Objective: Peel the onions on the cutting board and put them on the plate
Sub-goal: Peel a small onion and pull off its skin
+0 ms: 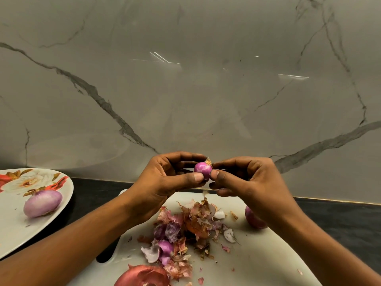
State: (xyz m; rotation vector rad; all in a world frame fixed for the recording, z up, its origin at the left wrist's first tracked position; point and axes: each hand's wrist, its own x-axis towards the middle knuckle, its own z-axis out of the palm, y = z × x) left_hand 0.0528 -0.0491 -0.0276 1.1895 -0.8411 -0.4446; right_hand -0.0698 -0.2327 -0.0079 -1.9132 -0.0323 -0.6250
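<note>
left hand [165, 183] + right hand [250, 182] together, fingertips pinching small onion [203, 170] above far edge of cutting board [261, 256] | peeled onion [42, 203] on floral plate [12, 234], left | skins [185, 230] mid-board | another onion [253, 219] on board, right

No readable text, labels, brands or numbers anywhere in view. Plate [68, 188] has a floral print only, no lettering.

This is a kitchen (marble backsplash [185, 89], dark counter [97, 195], cutting board [257, 256])
</note>
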